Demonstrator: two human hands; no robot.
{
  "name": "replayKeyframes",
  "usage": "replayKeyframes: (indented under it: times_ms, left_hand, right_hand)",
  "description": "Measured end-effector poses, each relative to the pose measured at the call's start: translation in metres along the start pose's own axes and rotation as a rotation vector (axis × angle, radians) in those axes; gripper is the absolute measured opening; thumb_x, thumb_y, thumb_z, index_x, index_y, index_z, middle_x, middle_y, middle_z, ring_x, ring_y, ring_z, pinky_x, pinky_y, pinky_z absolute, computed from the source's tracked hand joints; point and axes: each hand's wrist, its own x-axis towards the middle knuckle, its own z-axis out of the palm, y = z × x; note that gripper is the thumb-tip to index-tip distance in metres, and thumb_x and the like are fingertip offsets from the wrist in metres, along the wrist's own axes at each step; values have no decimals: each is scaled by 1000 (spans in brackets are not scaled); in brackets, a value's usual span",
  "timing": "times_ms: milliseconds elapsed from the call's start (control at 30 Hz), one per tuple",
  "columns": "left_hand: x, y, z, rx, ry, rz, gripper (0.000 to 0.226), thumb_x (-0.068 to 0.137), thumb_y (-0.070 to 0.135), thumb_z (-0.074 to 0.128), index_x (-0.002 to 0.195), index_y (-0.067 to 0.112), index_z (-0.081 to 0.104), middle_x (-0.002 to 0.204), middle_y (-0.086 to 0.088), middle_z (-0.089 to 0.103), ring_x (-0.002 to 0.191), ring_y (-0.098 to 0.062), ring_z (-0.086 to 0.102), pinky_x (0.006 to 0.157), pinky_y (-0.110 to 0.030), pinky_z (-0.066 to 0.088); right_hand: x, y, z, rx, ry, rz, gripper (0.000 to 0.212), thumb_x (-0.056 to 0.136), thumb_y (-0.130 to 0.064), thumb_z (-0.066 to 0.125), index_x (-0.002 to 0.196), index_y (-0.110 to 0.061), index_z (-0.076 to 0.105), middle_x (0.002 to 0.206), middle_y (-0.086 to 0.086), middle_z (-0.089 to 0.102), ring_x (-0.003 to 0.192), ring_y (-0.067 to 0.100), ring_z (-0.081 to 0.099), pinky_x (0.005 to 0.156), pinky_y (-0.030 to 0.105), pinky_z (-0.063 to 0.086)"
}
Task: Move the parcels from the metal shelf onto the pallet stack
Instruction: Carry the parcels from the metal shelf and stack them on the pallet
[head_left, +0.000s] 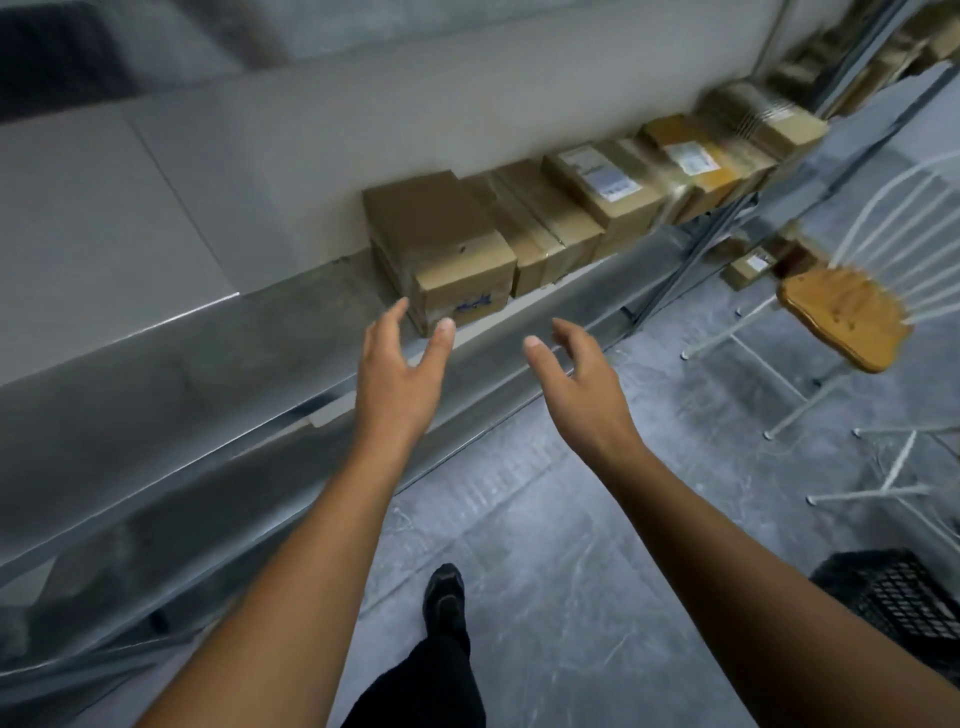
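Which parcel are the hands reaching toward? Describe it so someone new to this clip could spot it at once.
Find the metal shelf along the grey wall, with a row of cardboard parcels running off to the right. The target parcel is the leftmost one, at the near end of that row, just beyond both open hands. Unlike its labelled neighbours, it carries a blue scribble on its front face.

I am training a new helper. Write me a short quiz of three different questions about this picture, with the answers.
1. True or false: the left hand already grips a parcel.
2. Which parcel is nearest the hands? A) the end box B) a labelled box
3. What stands on the floor to the right of the metal shelf?

Key: 1 false, both it and the right hand are open and empty; 2 A; 3 a chair.
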Motion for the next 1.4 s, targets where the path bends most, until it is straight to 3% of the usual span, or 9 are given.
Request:
replayKeyframes:
  times_ms: [300, 400, 533, 700, 800, 933, 1133, 1267, 1400]
  left_hand:
    - [86, -2, 37, 74, 47, -109, 67, 94, 53, 67, 151, 25, 46, 153, -6, 47, 142, -19, 44, 104, -19, 27]
    - [96, -5, 47, 57, 65, -113, 68, 89, 54, 66, 149, 31, 47, 145, 8, 54, 137, -13, 49, 103, -20, 30]
    - [96, -5, 59, 1, 100, -183, 78, 85, 62, 66, 153, 39, 36, 141, 23, 57, 124, 0, 55, 100, -23, 42]
    - [58, 8, 74, -189, 283, -212, 64, 86, 61, 67, 144, 41, 49, 127, 23, 68, 118, -1, 65, 103, -28, 51]
    - [19, 12, 77, -289, 440, -231, 68, 84, 64, 68, 146, 41, 49, 130, 25, 67, 121, 2, 63, 102, -25, 51]
    - [-31, 10, 69, -380, 646, -241, 68, 85, 64, 71, 144, 38, 50, 140, 11, 62, 128, -12, 61, 108, -47, 52]
    - [-110, 12, 20, -381, 1007, -224, 55, 86, 61, 71, 133, 39, 56, 137, 6, 62, 126, -14, 62, 105, -49, 54]
    - [-167, 11, -35, -370, 1204, -205, 47, 86, 61, 70, 127, 44, 56, 135, 4, 62, 123, -16, 64, 101, -48, 56]
    - [-233, -1, -101, -341, 1388, -179, 47, 84, 64, 69, 125, 47, 55, 132, 8, 61, 118, -10, 64, 95, -37, 58]
  right_hand:
    - [140, -19, 22, -257, -84, -76, 67, 102, -60, 50, 152, -14, 48, 161, 12, 42, 155, 27, 19, 120, 43, 23]
    - [167, -15, 32, -393, -134, -97, 68, 102, -63, 47, 151, -15, 50, 166, 14, 34, 158, 31, 10, 124, 46, 15]
    - [186, -8, 38, -409, -146, -165, 61, 100, -65, 47, 122, -11, 67, 164, 14, 37, 159, 31, 8, 125, 48, 13]
    - [173, -8, 24, -308, -236, -238, 74, 99, -73, 33, 99, -8, 68, 158, 15, 47, 157, 27, 11, 126, 49, 16]
    - [154, -11, 17, -202, -314, -302, 78, 93, -79, 26, 102, -11, 62, 140, 8, 58, 155, 26, 16, 124, 52, 22]
    - [117, -13, 27, -27, -453, -354, 59, 87, -79, 40, 103, -22, 42, 109, -19, 41, 133, 23, 37, 112, 56, 37]
    - [44, -31, 62, 185, -738, -487, 53, 78, -76, 63, 99, -34, 40, 106, -9, 56, 95, -3, 56, 73, 11, 43]
    - [-24, -59, 98, 193, -920, -578, 69, 74, -75, 70, 112, -26, 41, 118, 0, 56, 112, 17, 60, 89, 36, 55]
    - [-107, -99, 145, 160, -1075, -716, 103, 72, -78, 68, 154, -25, 35, 145, -4, 45, 138, 18, 47, 112, 44, 47]
